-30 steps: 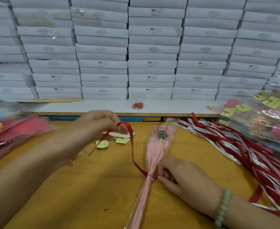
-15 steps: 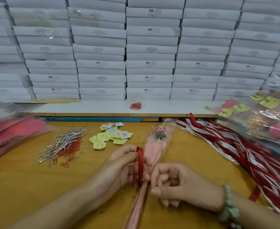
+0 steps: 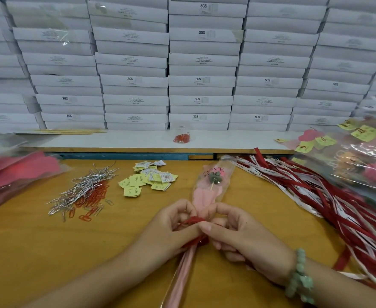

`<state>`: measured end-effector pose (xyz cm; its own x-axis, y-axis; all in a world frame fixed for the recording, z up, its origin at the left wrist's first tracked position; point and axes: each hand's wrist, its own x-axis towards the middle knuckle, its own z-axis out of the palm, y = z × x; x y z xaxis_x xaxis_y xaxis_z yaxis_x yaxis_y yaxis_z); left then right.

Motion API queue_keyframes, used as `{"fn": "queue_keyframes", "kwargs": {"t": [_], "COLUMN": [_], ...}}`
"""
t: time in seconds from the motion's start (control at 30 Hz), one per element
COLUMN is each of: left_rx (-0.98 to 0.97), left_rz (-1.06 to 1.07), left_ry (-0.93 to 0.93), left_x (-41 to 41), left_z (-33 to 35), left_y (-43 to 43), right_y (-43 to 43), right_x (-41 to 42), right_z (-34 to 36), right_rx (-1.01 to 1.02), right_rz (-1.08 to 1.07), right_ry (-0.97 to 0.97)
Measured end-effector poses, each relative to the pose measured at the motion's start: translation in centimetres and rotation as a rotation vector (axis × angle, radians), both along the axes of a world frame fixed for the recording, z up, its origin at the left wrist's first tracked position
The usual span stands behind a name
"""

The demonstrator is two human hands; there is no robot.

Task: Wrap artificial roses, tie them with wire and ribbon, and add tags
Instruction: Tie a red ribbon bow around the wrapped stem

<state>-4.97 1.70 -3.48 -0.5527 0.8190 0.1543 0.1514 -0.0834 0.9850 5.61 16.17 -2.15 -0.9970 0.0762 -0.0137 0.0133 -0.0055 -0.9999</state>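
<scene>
Cellophane-wrapped pink rose lies flat, red ribbon around stem.

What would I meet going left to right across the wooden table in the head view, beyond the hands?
Pink flowers bagged in clear plastic, pile of silver wire ties, heap of yellow paper tags, pink rose in a clear printed sleeve, spread of red and white ribbons, tagged wrapped flowers in plastic.

Bright, diffuse light falls evenly on the counter, leaving only faint, soft shadows. Glare streaks the plastic bags at right. The wide lens bows the stacked white boxes, and both side edges look smeared and soft.
</scene>
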Motion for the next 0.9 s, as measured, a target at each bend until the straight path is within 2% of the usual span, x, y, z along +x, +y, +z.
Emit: {"fn": "queue_keyframes", "kwargs": {"t": [0.13,0.3,0.43,0.63,0.73,0.9], "left_rx": [0.004,-0.01,0.007,0.134,0.09,0.025], "left_rz": [-0.008,-0.088,-0.082,0.039,0.046,0.017], "left_ry": [0.011,0.004,-0.04,-0.254,-0.181,-0.087], "left_x": [0.0,-0.6,-0.9,-1.2,-1.3,-1.2], "left_z": [0.1,-0.1,-0.3,-0.2,-0.4,-0.5], "left_y": [-0.2,-0.4,-0.3,-0.2,-0.3,-0.5], "right_y": [0.0,1.0,1.4,1.4,1.0,0.3], "right_x": [-0.2,-0.9,-1.1,-0.6,-0.1,0.3], "right_z": [-0.2,-0.3,-0.2,-0.1,0.3,0.3], "right_rx": [-0.069,-0.384,-0.458,-0.32,-0.225,0.135], "right_rz": [-0.036,-0.267,-0.384,-0.542,-0.476,-0.239], "right_ry": [0.007,0.066,0.095,0.192,0.265,0.435]}}
